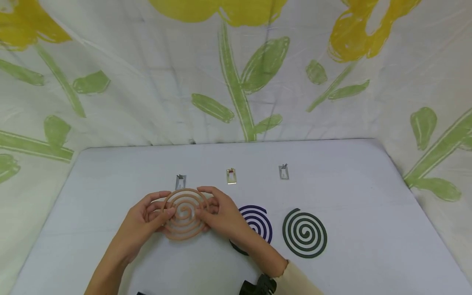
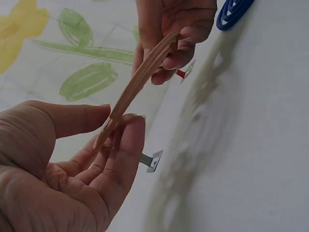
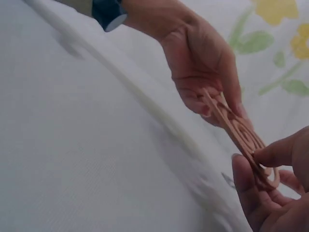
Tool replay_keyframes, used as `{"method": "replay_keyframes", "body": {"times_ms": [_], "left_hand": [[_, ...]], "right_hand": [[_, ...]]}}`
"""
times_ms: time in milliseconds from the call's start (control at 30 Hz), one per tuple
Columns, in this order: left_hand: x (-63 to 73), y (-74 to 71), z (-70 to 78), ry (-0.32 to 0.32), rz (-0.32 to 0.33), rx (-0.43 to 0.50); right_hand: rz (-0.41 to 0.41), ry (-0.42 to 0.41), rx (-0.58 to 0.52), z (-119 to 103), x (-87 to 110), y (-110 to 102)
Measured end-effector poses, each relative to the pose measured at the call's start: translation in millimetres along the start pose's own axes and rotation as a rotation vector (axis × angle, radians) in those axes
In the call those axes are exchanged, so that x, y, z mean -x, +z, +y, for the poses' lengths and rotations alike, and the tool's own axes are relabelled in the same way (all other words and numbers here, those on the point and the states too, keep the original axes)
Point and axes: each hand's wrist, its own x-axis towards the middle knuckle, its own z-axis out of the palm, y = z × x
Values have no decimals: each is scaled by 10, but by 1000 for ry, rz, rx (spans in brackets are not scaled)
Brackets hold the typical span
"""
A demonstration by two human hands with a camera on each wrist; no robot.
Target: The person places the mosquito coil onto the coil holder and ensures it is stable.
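A light brown mosquito coil (image 2: 137, 83) is held above the white table between both hands, seen nearly edge-on in the left wrist view. My left hand (image 1: 140, 217) pinches its left rim, thumb on the near face and fingers behind. On the opposite rim my right hand (image 1: 224, 214) grips it the same way. The coil's shadow falls on the table below, in the left wrist view. Under the right forearm lies a dark blue coil (image 1: 271, 227), partly hidden. To its right a dark green coil (image 1: 306, 233) lies flat.
Behind the hands, small metal coil stands sit in a row: a silver one (image 1: 177, 181) just beyond the held coil, a gold one (image 1: 227, 177) in the middle, another silver one (image 1: 284, 178) on the right. A cloth backdrop (image 1: 162, 102) with painted flowers hangs behind the table (image 1: 368, 196).
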Motion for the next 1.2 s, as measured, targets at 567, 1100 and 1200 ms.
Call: {"method": "replay_keyframes", "body": {"times_ms": [567, 1100, 1200], "left_hand": [[-277, -55, 175, 59, 67, 51], [-443, -190, 190, 39, 151, -77], [-493, -215, 221, 47, 161, -87]], "right_hand": [[151, -81, 2, -200, -320, 69], [189, -46, -59, -221, -556, 91], [212, -50, -63, -232, -636, 108]]}}
